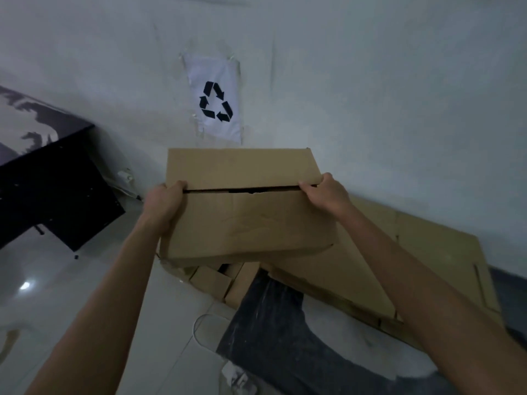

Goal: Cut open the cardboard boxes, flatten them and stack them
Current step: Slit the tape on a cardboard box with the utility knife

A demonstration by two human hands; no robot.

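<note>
The left hand and right hand are gripping the cardboard box mid-frame by its slit ends, likely risking a torn flap or a crooked landing on the flattened stack lower right

Dark blue-grey trousers are being worn, and the fabric is being crossed by pale, dusty streaks. The left hand and right hand are being shown uncovered, as are both forearms.
</note>
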